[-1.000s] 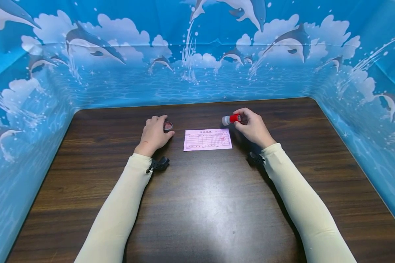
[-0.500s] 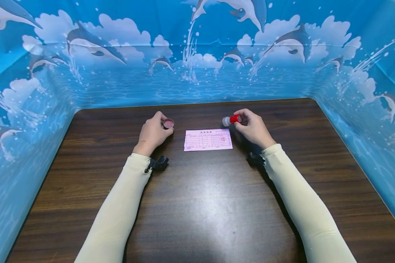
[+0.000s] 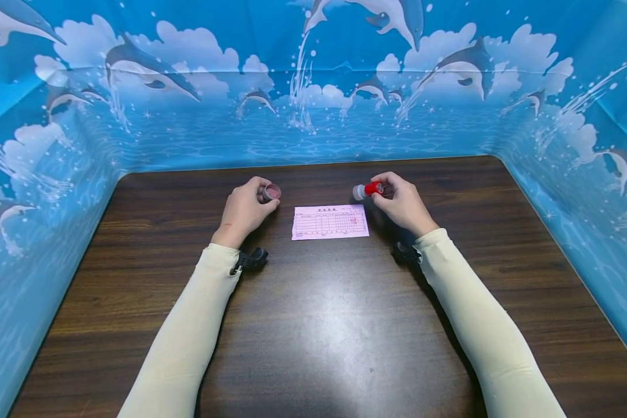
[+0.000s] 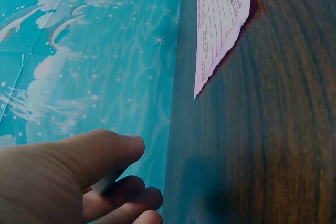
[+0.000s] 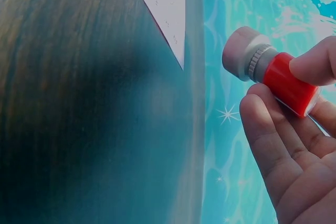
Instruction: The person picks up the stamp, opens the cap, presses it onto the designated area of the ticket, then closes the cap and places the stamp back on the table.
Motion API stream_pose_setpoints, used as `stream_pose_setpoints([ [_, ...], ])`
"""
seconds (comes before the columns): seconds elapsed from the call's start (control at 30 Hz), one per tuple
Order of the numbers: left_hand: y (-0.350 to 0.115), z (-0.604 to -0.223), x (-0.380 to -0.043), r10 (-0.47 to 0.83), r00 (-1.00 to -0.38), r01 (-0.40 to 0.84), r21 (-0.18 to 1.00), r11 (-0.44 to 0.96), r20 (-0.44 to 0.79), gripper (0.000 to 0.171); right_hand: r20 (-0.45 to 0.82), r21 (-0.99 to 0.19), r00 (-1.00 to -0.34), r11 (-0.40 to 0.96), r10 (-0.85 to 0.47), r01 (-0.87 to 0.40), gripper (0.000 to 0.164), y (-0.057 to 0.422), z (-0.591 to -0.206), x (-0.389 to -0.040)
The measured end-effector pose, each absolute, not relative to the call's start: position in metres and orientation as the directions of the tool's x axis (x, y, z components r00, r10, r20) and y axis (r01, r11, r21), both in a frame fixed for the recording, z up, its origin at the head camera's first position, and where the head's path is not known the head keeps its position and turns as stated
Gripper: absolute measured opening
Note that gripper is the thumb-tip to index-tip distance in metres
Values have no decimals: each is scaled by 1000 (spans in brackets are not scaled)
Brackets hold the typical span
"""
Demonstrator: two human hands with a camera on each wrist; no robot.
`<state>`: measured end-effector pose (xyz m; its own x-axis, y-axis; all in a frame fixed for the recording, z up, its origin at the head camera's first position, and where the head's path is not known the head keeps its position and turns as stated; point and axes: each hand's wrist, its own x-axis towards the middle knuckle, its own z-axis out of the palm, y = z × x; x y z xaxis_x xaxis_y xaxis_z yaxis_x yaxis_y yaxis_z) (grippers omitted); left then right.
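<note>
My left hand (image 3: 242,212) pinches a small round clear cap (image 3: 272,192) between thumb and fingers, its pinkish-red inside facing up and right. In the left wrist view only a grey sliver of that cap (image 4: 107,182) shows, the rest hidden by the fingers. On the other side, my right hand (image 3: 404,205) holds a red stamp (image 3: 373,188) with a clear, pale end pointing left. The right wrist view shows the red stamp body (image 5: 289,82) between thumb and fingers. Between the hands lies a pink printed form (image 3: 330,223) bearing a small red mark at its right.
A dark wood-grain table (image 3: 313,325) carries everything. Behind and at both sides stands a blue backdrop (image 3: 313,139) printed with dolphins and clouds. A black wrist strap (image 3: 252,259) sits at the left cuff, another strap (image 3: 406,253) at the right.
My left hand has picked up the round cap and tilted it, its mouth turning towards the right. The right hand and the stamp stay in place; the form lies still.
</note>
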<state>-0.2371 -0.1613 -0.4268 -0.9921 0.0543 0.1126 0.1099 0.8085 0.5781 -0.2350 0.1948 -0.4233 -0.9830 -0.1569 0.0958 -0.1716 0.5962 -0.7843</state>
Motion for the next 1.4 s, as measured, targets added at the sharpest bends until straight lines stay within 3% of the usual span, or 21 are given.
stream_pose_setpoints([
  [0.43,-151,-420,-234,232,-962,272,507,818,142,58,120,-792,-975,574,-185,-207,37,192,-419,-231],
  [0.83,-146,-422,-232,309,-943,323,570,755,126,64,141,-845,-971,487,-191,-219,40,192,-420,-233],
  [1.1,-141,-418,-230,292,-948,302,638,709,124,48,129,-836,-972,505,-198,-214,38,194,-421,-232],
  [1.4,-140,-417,-229,329,-928,358,663,657,175,47,167,-872,-966,427,-198,-238,38,192,-420,-233],
])
